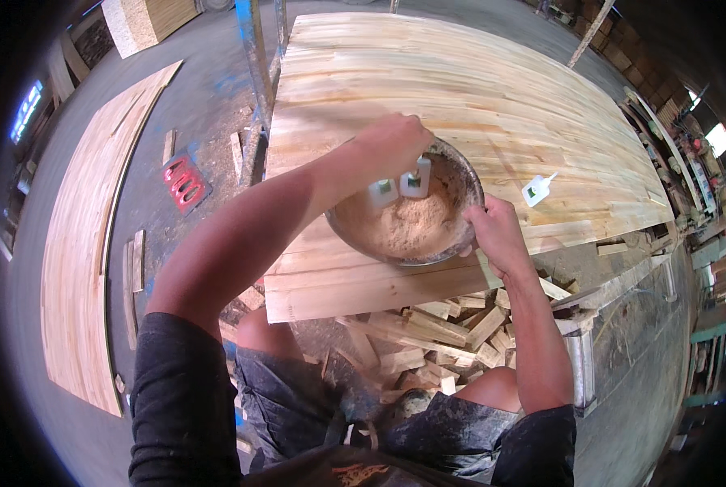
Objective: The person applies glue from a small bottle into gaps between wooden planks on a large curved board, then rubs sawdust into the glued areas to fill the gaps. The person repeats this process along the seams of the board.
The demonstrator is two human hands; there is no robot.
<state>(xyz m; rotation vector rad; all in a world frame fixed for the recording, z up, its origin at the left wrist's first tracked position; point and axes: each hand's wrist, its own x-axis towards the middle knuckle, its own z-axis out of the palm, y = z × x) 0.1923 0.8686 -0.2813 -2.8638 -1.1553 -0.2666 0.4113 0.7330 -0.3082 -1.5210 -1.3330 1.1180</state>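
A bowl (463,174) of powder (420,221) sits by the panel's (363,73) near edge, right hand (493,234) pinching its rim; left hand (395,142) curls above, whether gripping I can't tell. Beyond, open wood; the bowl's bottles (415,180) wear green labels.

Two hands (395,140) (497,235), one round bowl (466,180), three white bottles (384,191) (415,180) (535,191), two knees (269,334) (493,388)
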